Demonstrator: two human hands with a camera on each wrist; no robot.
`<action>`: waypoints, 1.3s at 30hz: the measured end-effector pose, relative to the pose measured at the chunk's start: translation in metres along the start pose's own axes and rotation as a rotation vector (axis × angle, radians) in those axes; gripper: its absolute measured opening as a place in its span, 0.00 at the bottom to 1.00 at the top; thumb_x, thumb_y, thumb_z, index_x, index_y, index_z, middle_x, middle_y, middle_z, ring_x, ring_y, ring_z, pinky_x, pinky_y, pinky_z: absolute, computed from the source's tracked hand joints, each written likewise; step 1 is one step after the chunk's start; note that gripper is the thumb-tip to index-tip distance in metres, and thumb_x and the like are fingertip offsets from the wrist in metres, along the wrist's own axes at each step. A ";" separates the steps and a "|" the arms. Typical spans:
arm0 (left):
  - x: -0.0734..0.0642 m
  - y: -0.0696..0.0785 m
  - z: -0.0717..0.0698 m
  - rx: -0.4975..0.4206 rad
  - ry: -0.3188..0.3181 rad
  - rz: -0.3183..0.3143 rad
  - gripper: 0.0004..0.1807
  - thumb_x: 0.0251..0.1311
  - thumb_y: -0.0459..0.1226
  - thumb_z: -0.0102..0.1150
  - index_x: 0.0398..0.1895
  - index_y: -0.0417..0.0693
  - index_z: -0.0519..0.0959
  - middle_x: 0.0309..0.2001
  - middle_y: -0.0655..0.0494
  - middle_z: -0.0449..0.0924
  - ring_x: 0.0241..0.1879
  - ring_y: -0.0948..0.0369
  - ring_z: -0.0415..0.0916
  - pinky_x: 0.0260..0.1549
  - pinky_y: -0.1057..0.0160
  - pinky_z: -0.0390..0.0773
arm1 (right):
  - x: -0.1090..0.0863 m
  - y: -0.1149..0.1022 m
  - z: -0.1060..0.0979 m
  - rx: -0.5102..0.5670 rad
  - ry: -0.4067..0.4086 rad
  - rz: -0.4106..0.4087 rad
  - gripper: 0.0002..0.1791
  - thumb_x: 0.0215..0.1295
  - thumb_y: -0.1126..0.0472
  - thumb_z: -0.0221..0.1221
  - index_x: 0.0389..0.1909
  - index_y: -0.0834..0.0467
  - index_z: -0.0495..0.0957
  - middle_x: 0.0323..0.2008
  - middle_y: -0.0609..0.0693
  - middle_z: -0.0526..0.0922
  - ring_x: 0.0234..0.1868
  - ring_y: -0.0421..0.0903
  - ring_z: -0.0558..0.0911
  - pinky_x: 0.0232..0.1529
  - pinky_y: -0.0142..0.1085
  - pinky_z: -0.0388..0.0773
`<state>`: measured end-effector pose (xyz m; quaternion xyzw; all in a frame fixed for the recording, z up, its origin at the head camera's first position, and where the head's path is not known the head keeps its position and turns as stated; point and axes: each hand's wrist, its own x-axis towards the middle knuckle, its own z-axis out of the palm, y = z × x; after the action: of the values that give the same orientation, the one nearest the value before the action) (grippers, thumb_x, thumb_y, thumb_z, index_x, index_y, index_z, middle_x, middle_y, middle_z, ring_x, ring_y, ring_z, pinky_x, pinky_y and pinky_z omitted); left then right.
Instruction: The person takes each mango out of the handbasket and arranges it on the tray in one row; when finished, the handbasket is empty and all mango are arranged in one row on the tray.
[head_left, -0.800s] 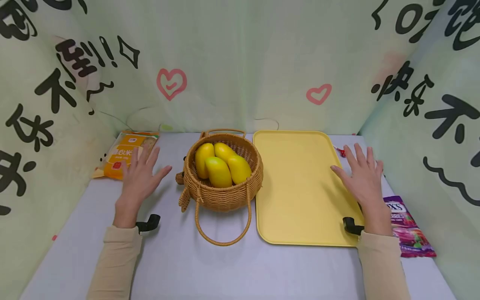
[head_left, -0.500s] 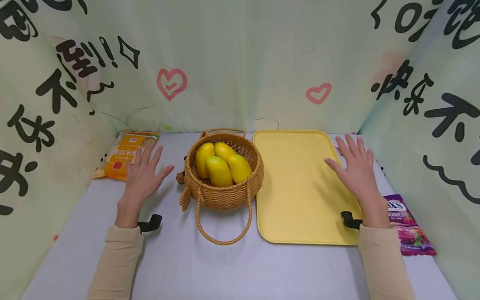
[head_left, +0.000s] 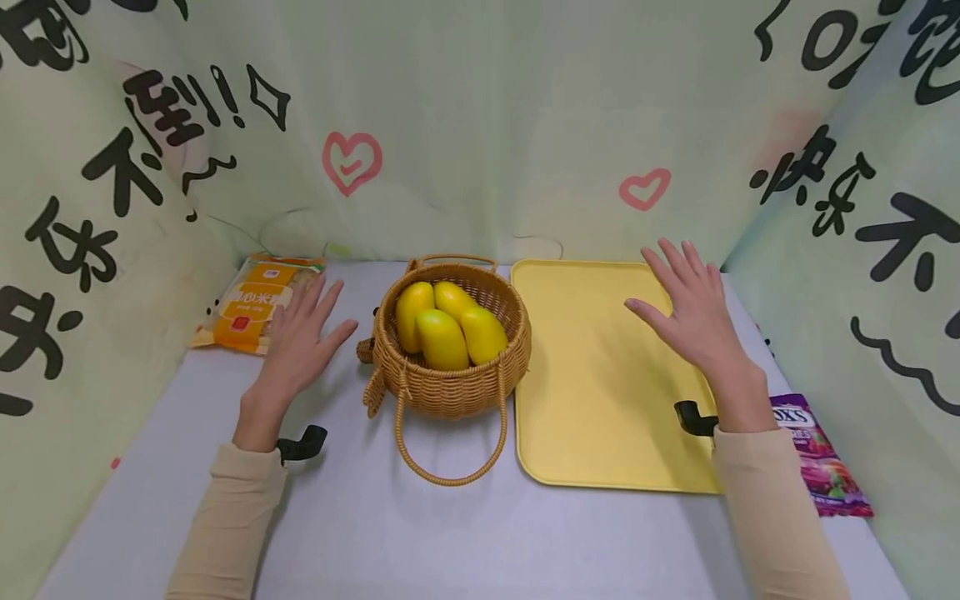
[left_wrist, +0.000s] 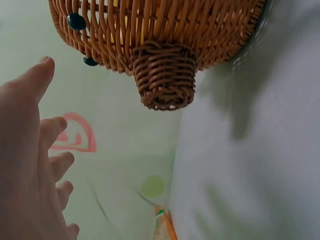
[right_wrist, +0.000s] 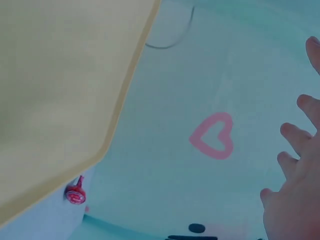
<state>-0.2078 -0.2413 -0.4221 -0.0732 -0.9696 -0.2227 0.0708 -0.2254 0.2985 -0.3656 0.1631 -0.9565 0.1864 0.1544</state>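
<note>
So both hands are just hovering, fingers spread, gripping nothing. The left hand [head_left: 303,346] is up between a shiny orange plastic snack bag [head_left: 255,304] and a round brown wicker basket [head_left: 450,398] with four plump yellow mangoes [head_left: 441,340] inside. Basket's mid-table [head_left: 465,546], right beside a flat yellow rectangular tray [head_left: 581,425]. The right hand [head_left: 697,312] is over the tray's right side, with a purple plastic snack bag [head_left: 825,467] near that forearm.
</note>
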 end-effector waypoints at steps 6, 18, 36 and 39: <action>0.002 0.009 -0.001 -0.059 0.005 0.054 0.42 0.68 0.66 0.39 0.81 0.65 0.45 0.82 0.54 0.38 0.81 0.47 0.30 0.71 0.29 0.33 | 0.018 -0.025 -0.010 -0.022 -0.034 -0.090 0.42 0.68 0.38 0.56 0.79 0.43 0.52 0.80 0.51 0.48 0.82 0.54 0.39 0.76 0.64 0.33; 0.007 0.023 0.009 -0.218 -0.108 0.093 0.38 0.71 0.63 0.38 0.80 0.68 0.44 0.81 0.52 0.41 0.81 0.46 0.33 0.73 0.33 0.33 | 0.045 -0.076 -0.008 -0.009 -0.130 -0.278 0.41 0.67 0.42 0.59 0.78 0.43 0.55 0.80 0.50 0.52 0.81 0.54 0.44 0.76 0.62 0.38; 0.010 0.042 0.029 -0.670 -0.243 0.102 0.34 0.77 0.49 0.36 0.81 0.67 0.38 0.81 0.62 0.36 0.81 0.57 0.34 0.77 0.43 0.42 | 0.074 -0.137 0.004 -0.173 -0.254 -0.589 0.36 0.68 0.44 0.58 0.75 0.46 0.61 0.77 0.53 0.59 0.79 0.56 0.53 0.77 0.58 0.48; 0.010 0.050 0.024 -0.704 -0.242 0.112 0.35 0.77 0.46 0.38 0.81 0.61 0.38 0.82 0.60 0.36 0.81 0.56 0.34 0.77 0.44 0.42 | 0.078 -0.147 0.010 -0.180 -0.302 -0.621 0.36 0.68 0.46 0.58 0.76 0.46 0.61 0.77 0.52 0.59 0.79 0.56 0.53 0.77 0.58 0.48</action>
<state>-0.2118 -0.1850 -0.4207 -0.1720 -0.8296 -0.5277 -0.0616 -0.2436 0.1453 -0.3009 0.4572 -0.8860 0.0192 0.0744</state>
